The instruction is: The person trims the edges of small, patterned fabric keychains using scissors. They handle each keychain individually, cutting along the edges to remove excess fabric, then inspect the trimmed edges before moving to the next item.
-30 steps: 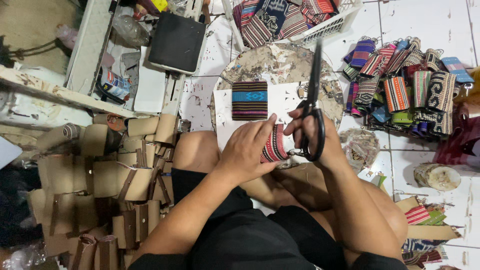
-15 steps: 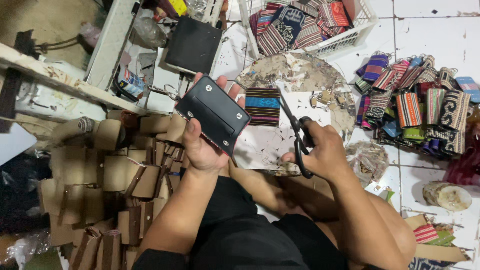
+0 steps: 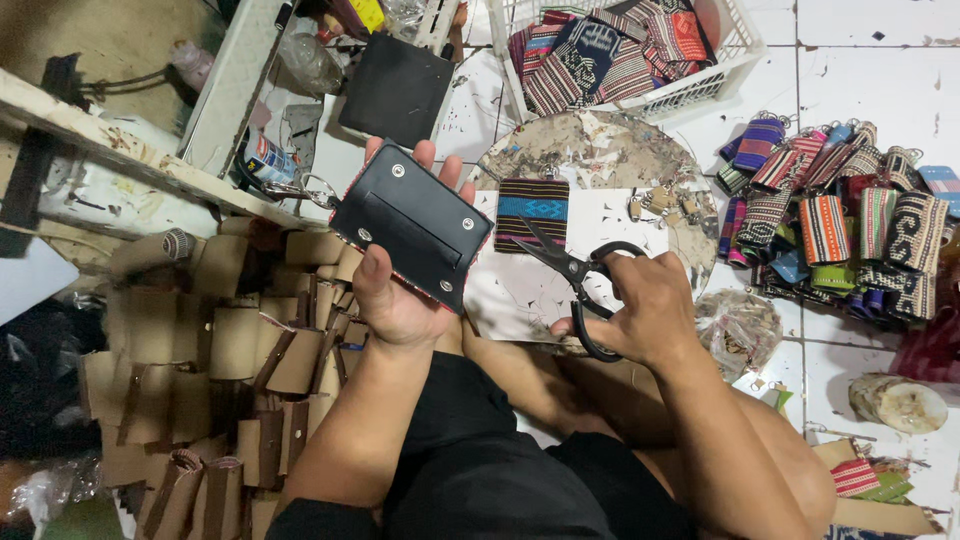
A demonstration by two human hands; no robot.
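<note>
Holding up a black snap-button pouch [image 3: 415,225] flat in the left hand [image 3: 400,300], thumb pressing its face and fingers spread behind, gripping black scissors [image 3: 575,280] in the right hand [image 3: 640,315], blades apart, beside finished woven pouches [image 3: 840,215] and brown uncovered blanks [image 3: 230,350].

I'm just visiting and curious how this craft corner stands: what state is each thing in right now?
left hand: holding the black pouch, opened flat, lining up
black pouch: unsnapped, studs showing
right hand: gripping scissors
scissors: blades nearly shut, pointing at the striped pouch
striped pouch: lying flat on white sheet
white basket: full of woven pouches
cardboard pieces: heaped, folded
</note>
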